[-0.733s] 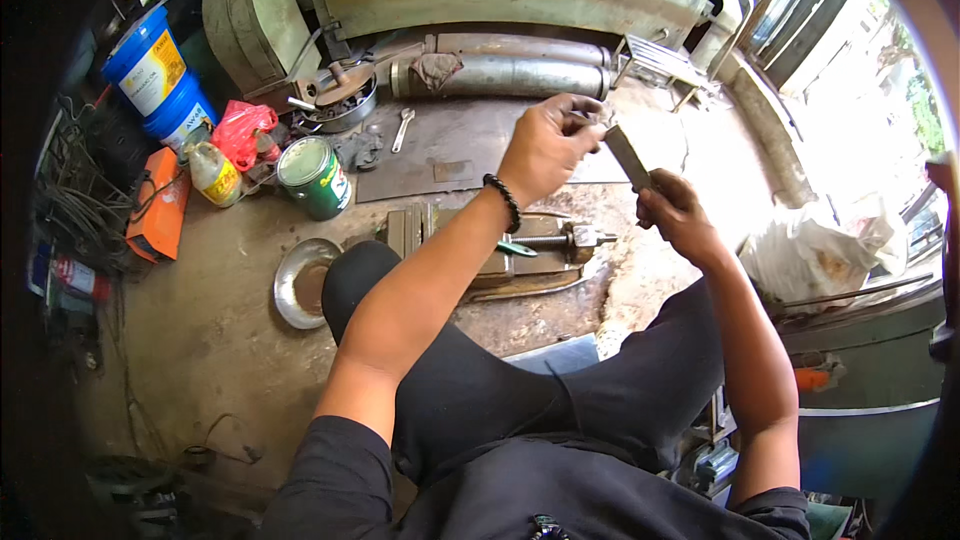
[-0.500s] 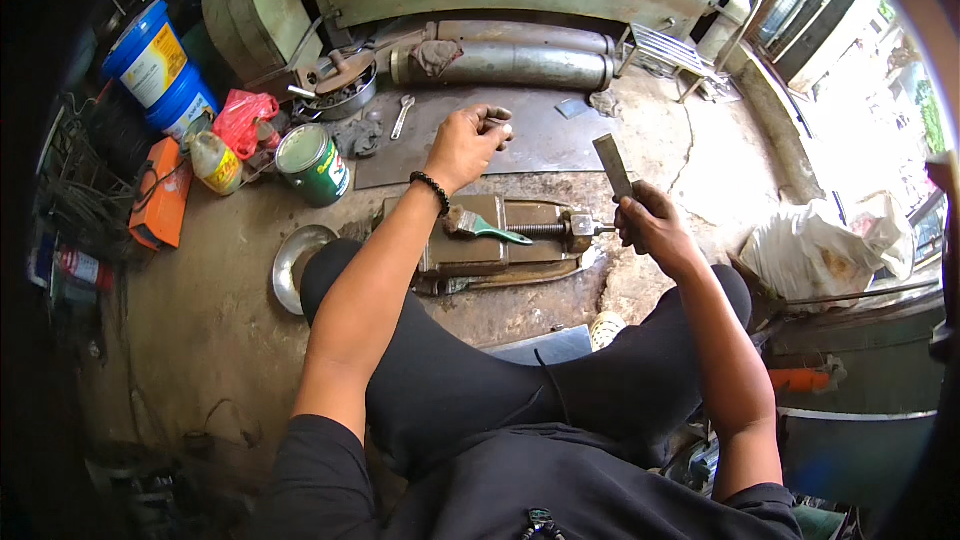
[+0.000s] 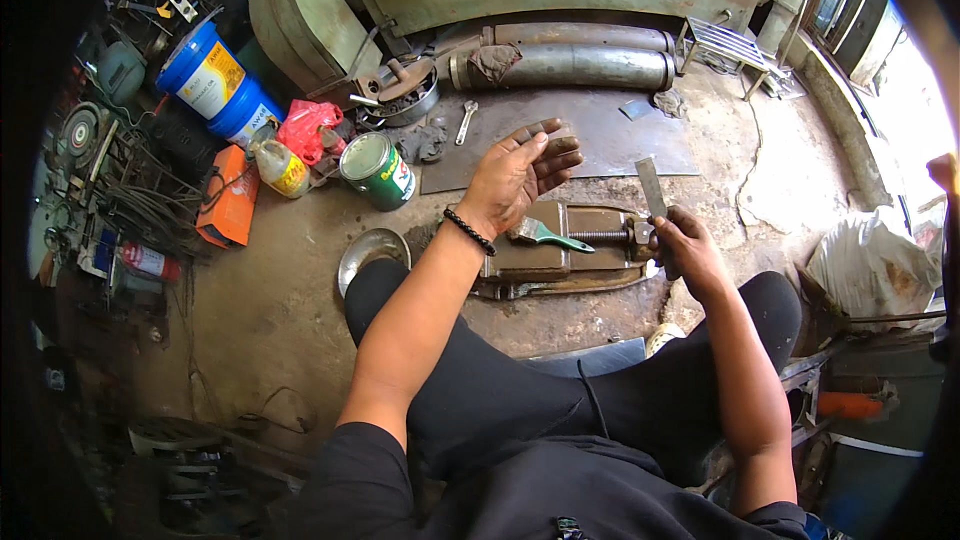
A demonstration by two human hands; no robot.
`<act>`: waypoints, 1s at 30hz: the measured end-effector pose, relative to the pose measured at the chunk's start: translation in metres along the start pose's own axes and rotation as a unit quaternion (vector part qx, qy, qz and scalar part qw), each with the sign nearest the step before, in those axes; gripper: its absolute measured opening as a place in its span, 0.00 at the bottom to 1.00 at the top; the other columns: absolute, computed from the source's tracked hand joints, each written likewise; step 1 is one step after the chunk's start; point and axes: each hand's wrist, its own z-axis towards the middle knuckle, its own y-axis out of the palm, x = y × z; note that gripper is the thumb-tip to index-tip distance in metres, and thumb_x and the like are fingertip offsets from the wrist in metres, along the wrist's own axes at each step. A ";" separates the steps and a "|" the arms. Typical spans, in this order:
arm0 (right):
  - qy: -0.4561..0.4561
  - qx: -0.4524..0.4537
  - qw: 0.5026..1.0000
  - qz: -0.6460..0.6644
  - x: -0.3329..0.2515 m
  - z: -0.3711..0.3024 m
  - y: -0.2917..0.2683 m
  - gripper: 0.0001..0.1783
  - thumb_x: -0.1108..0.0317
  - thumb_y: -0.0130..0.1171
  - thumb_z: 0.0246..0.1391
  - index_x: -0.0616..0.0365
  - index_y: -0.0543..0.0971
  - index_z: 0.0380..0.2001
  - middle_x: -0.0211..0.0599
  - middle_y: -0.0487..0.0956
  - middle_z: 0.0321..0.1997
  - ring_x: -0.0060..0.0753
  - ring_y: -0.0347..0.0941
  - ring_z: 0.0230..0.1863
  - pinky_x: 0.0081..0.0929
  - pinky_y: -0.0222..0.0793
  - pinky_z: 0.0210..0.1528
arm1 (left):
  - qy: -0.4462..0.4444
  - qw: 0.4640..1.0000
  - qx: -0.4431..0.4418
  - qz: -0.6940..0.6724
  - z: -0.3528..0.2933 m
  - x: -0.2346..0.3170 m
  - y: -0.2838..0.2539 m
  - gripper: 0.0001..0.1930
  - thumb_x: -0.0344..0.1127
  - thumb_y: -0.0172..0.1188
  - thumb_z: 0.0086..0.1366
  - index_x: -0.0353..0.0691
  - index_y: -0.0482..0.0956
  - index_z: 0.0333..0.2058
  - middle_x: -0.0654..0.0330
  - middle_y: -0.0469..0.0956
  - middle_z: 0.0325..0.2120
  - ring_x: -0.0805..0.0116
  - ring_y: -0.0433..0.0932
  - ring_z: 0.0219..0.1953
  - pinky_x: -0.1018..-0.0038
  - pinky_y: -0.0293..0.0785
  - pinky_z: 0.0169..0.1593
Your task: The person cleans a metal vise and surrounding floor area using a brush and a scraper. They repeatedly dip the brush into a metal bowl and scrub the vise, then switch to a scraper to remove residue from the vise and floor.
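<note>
right hand (image 3: 678,240) closed around lower end of flat metal strip (image 3: 650,186), held upright, likely to keep it clear of the floor. left hand (image 3: 520,172) open wide, palm up, fingers spread, holding nothing, hovering above bench vise (image 3: 560,245) on floor. green-handled brush (image 3: 545,234) resting across vise, within reach.

At ten o'clock stand two blue plastic buckets (image 3: 215,80), with a green paint tin (image 3: 377,170), a yellow bottle (image 3: 283,168) and a red rag (image 3: 308,128) nearby.
</note>
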 end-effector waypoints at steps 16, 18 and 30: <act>-0.017 0.051 0.998 0.015 -0.004 0.048 -0.052 0.21 0.58 0.57 0.67 0.61 0.77 0.56 0.34 0.83 0.39 0.25 0.77 0.35 0.25 0.74 0.34 | 0.170 0.573 -0.091 0.796 -0.009 0.001 -0.038 0.14 0.40 0.63 0.65 0.36 0.83 0.42 0.48 0.82 0.41 0.48 0.80 0.45 0.61 0.76 0.49; -0.068 0.051 0.990 -0.113 -0.027 0.048 -0.085 0.24 0.55 0.58 0.67 0.58 0.76 0.59 0.32 0.83 0.40 0.25 0.76 0.36 0.23 0.74 0.37 | 0.110 0.576 -0.093 0.804 -0.020 0.013 -0.049 0.14 0.41 0.64 0.65 0.34 0.83 0.39 0.49 0.82 0.38 0.46 0.80 0.42 0.61 0.76 0.48; 0.010 -0.180 0.832 -0.525 0.008 0.082 -0.161 0.22 0.73 0.63 0.56 0.58 0.77 0.55 0.48 0.81 0.51 0.39 0.79 0.49 0.35 0.76 0.52 | 0.003 0.664 0.034 0.747 -0.031 0.040 -0.090 0.09 0.31 0.64 0.63 0.29 0.82 0.36 0.51 0.84 0.39 0.61 0.83 0.42 0.70 0.76 0.50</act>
